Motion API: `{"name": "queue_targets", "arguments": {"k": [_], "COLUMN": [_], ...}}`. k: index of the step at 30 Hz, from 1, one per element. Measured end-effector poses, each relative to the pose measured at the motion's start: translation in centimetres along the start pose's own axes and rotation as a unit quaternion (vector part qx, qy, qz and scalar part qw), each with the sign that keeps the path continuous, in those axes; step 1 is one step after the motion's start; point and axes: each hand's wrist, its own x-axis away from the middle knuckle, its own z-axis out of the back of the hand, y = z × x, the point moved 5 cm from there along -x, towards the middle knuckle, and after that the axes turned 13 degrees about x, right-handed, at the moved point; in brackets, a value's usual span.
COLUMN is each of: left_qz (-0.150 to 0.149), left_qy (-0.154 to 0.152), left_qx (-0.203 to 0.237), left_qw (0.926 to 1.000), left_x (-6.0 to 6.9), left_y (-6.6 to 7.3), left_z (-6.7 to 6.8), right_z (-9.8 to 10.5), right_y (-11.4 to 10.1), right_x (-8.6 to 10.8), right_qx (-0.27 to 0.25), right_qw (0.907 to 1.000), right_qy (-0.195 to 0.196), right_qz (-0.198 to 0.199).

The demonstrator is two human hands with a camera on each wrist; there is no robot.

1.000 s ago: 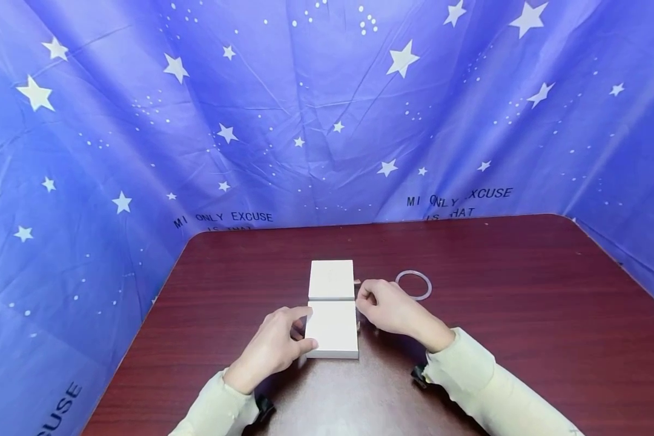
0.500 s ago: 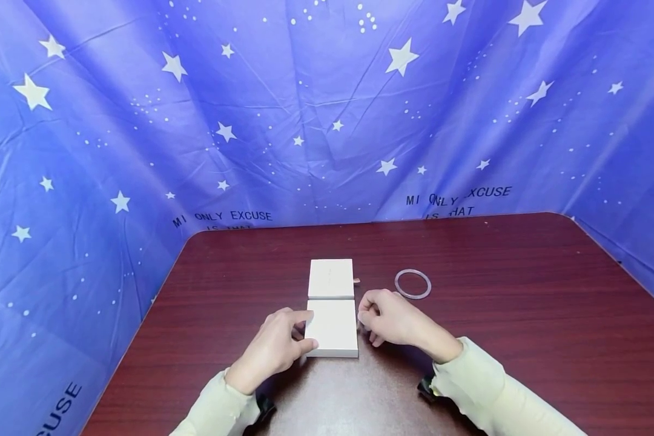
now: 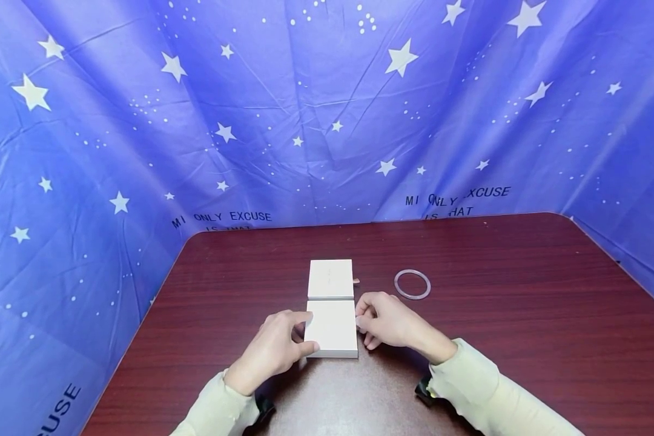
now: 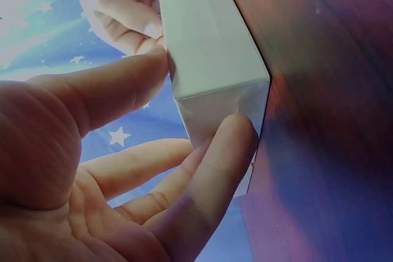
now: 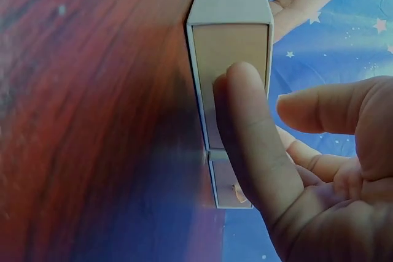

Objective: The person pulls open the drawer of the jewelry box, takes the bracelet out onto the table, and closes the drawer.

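The near white box [image 3: 331, 330] lies flat against a second white box [image 3: 330, 278] behind it. My left hand [image 3: 272, 348] grips its left side; in the left wrist view the thumb is at the upper edge and a finger rests on the end face [image 4: 212, 105]. At the box's right side is my right hand [image 3: 395, 322], thumb apart. The right wrist view shows its extended fingertips [image 5: 242, 75] against the tan drawer front [image 5: 230, 44]. Any tab on that front is hidden. A small ribbon tab [image 3: 356, 281] sticks out of the far box.
A pale purple ring [image 3: 412, 284] lies on the dark red table [image 3: 496, 284], just beyond my right hand. A blue curtain with white stars [image 3: 305, 91] stands around the table's back and sides.
My right hand has come nearer to me along the boxes' right side, then slightly left against the near box. The near box's tab is now hidden. My left hand keeps its hold.
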Motion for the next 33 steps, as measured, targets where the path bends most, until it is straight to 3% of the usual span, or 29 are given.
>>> {"name": "queue_targets", "arguments": {"k": [11,24,33], "left_qz": [-0.003,-0.004,0.013], "left_qy": [-0.003,0.002,-0.005], "left_qx": [0.001,0.004,0.01], "left_qw": [1.0,1.0,0.9998], "left_x": [-0.07,0.08,0.1], "left_y": [0.2,0.11,-0.07], "left_z": [-0.12,-0.17,-0.29], "right_z": [-0.27,-0.53,-0.84], "right_y": [0.09,0.3,0.66], "right_x": [0.03,0.0,-0.32], "right_qx": [-0.003,0.035,0.043], "right_qw": [1.0,0.9994,0.999], "right_qy": [-0.003,0.004,0.011], "right_qz": [-0.008,-0.004,-0.01]}}
